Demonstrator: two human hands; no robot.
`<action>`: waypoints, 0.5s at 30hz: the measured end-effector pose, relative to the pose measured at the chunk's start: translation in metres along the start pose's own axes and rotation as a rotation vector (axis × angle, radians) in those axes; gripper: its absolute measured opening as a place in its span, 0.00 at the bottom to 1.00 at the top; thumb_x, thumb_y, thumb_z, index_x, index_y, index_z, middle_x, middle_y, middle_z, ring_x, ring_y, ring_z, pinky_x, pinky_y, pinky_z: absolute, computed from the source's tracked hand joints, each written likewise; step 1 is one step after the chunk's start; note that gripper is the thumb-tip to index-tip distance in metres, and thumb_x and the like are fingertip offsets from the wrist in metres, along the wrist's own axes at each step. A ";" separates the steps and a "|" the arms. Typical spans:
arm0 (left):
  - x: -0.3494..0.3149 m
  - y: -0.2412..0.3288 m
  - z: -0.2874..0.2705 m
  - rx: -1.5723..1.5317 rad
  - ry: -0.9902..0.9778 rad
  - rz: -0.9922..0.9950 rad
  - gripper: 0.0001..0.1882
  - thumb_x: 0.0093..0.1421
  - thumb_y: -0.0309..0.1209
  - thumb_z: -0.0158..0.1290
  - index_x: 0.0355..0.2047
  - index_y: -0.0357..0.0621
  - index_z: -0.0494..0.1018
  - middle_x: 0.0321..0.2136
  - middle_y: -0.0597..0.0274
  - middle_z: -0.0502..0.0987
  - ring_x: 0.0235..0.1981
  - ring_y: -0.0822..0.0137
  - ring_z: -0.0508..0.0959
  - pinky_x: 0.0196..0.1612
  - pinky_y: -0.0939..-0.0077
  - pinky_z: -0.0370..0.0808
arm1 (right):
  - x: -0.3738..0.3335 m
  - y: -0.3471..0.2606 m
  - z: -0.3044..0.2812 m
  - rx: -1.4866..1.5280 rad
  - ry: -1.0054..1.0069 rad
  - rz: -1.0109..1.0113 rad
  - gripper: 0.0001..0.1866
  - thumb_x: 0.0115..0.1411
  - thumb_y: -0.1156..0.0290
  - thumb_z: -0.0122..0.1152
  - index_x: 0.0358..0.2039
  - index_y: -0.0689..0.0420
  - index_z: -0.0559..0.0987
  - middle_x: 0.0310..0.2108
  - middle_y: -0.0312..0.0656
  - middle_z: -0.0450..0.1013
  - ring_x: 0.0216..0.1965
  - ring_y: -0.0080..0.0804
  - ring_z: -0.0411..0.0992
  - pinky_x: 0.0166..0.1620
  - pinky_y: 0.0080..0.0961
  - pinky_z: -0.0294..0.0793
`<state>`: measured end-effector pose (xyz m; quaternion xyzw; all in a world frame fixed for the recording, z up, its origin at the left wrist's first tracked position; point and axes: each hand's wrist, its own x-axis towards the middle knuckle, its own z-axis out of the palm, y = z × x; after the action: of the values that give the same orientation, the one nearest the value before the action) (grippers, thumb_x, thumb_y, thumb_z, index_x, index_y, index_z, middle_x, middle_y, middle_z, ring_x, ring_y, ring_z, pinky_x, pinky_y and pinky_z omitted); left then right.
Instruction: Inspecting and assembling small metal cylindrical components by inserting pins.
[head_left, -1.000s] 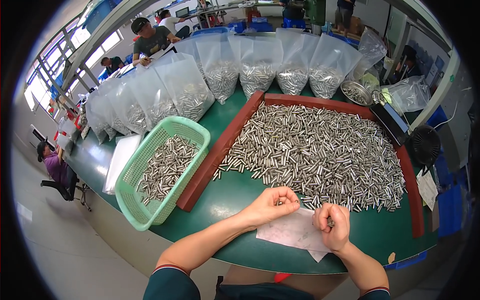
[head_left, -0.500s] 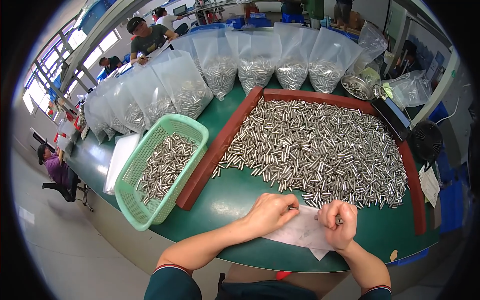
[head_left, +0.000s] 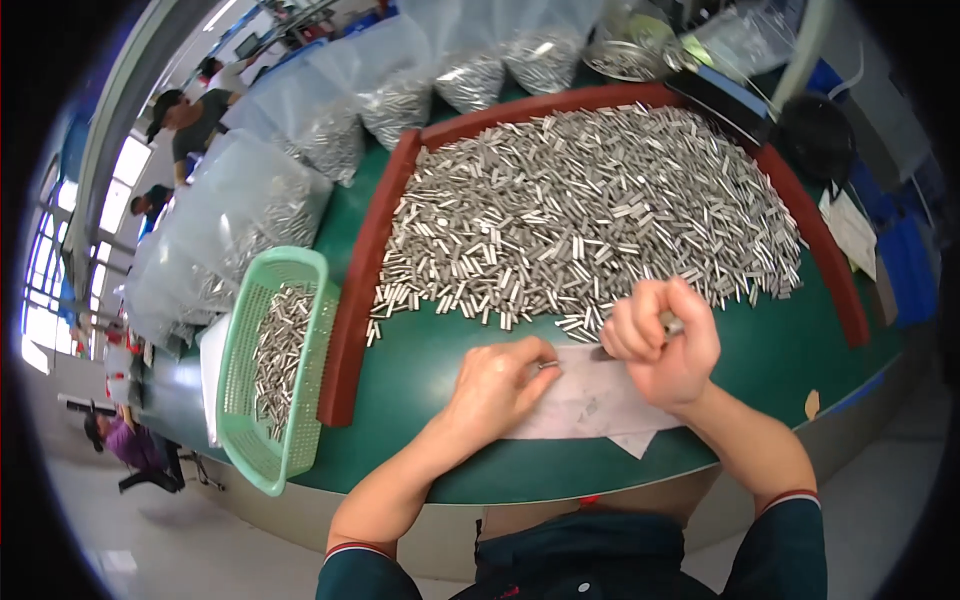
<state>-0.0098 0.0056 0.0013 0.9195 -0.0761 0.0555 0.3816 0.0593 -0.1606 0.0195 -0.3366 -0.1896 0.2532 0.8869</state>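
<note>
No legible lettering or numbers

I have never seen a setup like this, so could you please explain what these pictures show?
Gladly. There is no machine here: a person works with two bare hands. The camera, the left of two worn on the head, looks down; its fisheye lens bends straight edges.

On the green table, a pile of small metal pins lies inside dark red rails. To the left is a pale green basket with more pins, and behind are translucent bags of metal pieces.

The left hand pinches a metal pin above a pale sheet. The right hand is curled around something metallic, mostly hidden by its fingers.
</note>
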 end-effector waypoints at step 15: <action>-0.001 0.009 0.005 0.056 -0.029 -0.092 0.05 0.43 0.24 0.57 0.20 0.40 0.71 0.07 0.62 0.59 0.08 0.68 0.59 0.14 0.75 0.58 | -0.004 0.019 -0.005 0.020 -0.046 0.052 0.23 0.60 0.64 0.34 0.08 0.53 0.53 0.07 0.29 0.47 0.11 0.19 0.43 0.16 0.19 0.44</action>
<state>-0.0124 -0.0042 0.0037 0.9330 -0.0375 0.0265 0.3569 0.0526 -0.1531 0.0025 -0.3268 -0.1985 0.2856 0.8788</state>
